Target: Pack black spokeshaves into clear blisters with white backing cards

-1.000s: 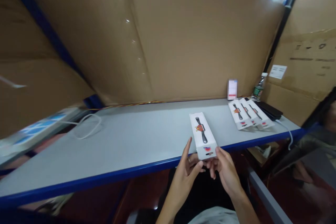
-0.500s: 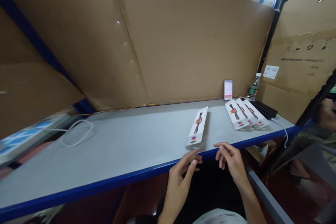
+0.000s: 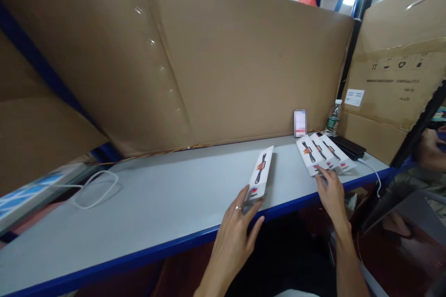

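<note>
A flat white box (image 3: 260,171) printed with a black-handled spokeshave lies by itself on the grey tabletop. My left hand (image 3: 234,227) is at its near end, fingers spread, with the fingertips touching or almost touching its lower edge. To the right, three matching boxes overlap in a fan: the left box (image 3: 310,154), the middle box (image 3: 324,148) and the right box (image 3: 336,152). My right hand (image 3: 331,192) reaches to the near end of the left and middle ones, fingertips on or just over the cardboard, thumb apart.
Behind the fan stand a phone (image 3: 300,123) and a water bottle (image 3: 333,118); a dark wallet-like case (image 3: 350,147) with a white cable lies beside them. Cardboard walls (image 3: 244,65) close off the back. A white cable loop (image 3: 97,190) and power strip (image 3: 31,195) are at left. Another person's hand (image 3: 432,144) shows far right.
My right hand has moved right and forward to the fanned boxes. My left hand has moved forward to the near end of the single box. The view has shifted slightly.
</note>
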### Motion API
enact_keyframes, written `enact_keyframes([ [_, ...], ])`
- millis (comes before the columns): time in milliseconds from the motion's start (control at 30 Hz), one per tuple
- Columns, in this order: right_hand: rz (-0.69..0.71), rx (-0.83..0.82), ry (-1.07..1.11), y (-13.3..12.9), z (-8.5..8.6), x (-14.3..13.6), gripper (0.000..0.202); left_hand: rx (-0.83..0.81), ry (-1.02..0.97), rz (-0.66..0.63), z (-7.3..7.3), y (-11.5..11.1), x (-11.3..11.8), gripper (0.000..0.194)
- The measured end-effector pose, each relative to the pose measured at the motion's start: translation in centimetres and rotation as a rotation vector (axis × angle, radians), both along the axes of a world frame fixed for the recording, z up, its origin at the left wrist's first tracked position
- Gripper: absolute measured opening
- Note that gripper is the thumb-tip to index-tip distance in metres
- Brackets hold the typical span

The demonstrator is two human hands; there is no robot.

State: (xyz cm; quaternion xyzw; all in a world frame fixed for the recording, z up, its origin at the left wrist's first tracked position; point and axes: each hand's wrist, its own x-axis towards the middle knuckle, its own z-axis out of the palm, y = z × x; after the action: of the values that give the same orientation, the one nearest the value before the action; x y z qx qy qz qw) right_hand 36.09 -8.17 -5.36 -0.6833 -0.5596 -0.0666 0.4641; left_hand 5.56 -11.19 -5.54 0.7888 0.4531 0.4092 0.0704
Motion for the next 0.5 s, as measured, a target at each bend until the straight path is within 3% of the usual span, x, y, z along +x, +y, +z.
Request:
enact_keyframes([
  [133, -0.059, -0.091, 0.011, 2.3, 0.5, -0.3, 0.051, 0.036, 0.084, 0.002, 0.4, 0.9, 1.8, 0.033],
  [267, -0.068, -0.148, 0.031, 3.3, 0.1, -0.5, 0.057, 0.067, 0.095, 0.110, 0.1, 0.8, 2.9, 0.037],
  [500, 0.120, 0.007, -0.057, 1.6, -1.9, -2.4, 0.058, -0.044, -0.198, 0.367, -0.5, 0.0, 2.1, 0.052],
])
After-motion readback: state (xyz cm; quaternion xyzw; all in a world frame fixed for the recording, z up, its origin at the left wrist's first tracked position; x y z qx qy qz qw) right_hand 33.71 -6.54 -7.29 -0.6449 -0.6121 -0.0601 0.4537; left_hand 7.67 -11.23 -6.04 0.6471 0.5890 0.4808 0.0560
